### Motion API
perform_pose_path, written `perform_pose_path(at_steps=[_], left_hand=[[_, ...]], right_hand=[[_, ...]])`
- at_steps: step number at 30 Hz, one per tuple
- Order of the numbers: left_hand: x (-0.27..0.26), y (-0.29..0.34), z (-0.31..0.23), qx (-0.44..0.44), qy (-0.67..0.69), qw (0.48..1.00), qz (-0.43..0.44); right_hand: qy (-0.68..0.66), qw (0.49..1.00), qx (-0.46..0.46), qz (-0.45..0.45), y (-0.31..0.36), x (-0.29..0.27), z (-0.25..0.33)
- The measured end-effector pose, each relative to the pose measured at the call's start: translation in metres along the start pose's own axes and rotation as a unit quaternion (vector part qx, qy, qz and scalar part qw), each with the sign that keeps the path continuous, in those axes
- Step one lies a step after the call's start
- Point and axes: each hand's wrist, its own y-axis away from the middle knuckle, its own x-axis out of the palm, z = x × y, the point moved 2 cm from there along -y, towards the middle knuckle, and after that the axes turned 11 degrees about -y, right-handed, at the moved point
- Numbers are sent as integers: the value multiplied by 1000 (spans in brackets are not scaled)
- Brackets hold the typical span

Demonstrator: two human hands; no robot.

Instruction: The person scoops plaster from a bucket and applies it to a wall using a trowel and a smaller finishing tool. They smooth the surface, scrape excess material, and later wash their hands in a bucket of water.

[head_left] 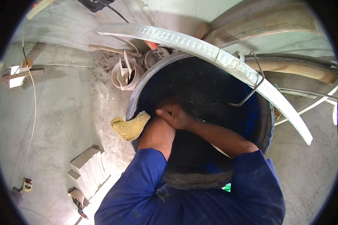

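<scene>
Both my arms reach down into a large round blue barrel (130, 101) with a dark inside that looks like water. My right hand (178, 119) is wrapped round my left wrist, its thumb and fingers lying against the skin. Just beyond it my left hand (171, 104) shows only dimly, low in the barrel, and its fingers are lost in the dark. A yellow dotted work glove (129, 126) hangs over the barrel's left rim, beside my left forearm. Across the far side of the barrel lies a long pale metal channel (199, 47), and a bent metal rod (260, 77) hooks over it.
A bucket (128, 78) with pale offcuts stands beyond the barrel's left side. Stacked pale blocks (88, 168) are on the floor at lower left. Wooden poles (266, 28) lean at the far right. A cable (33, 97) hangs down the left wall.
</scene>
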Motion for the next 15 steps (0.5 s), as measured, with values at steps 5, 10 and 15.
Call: perform_pose_path(at_steps=[5, 10, 15], left_hand=[[-1, -2, 4, -5, 3, 1000, -24], [-2, -5, 0, 0, -10, 999, -34], [-2, -6, -1, -8, -18, 998, -52]], right_hand=[[-11, 969, -239, 63, 4, 30, 77], [41, 953, -298, 18, 4, 28, 51], [180, 968, -146, -95, -1, 3, -44]])
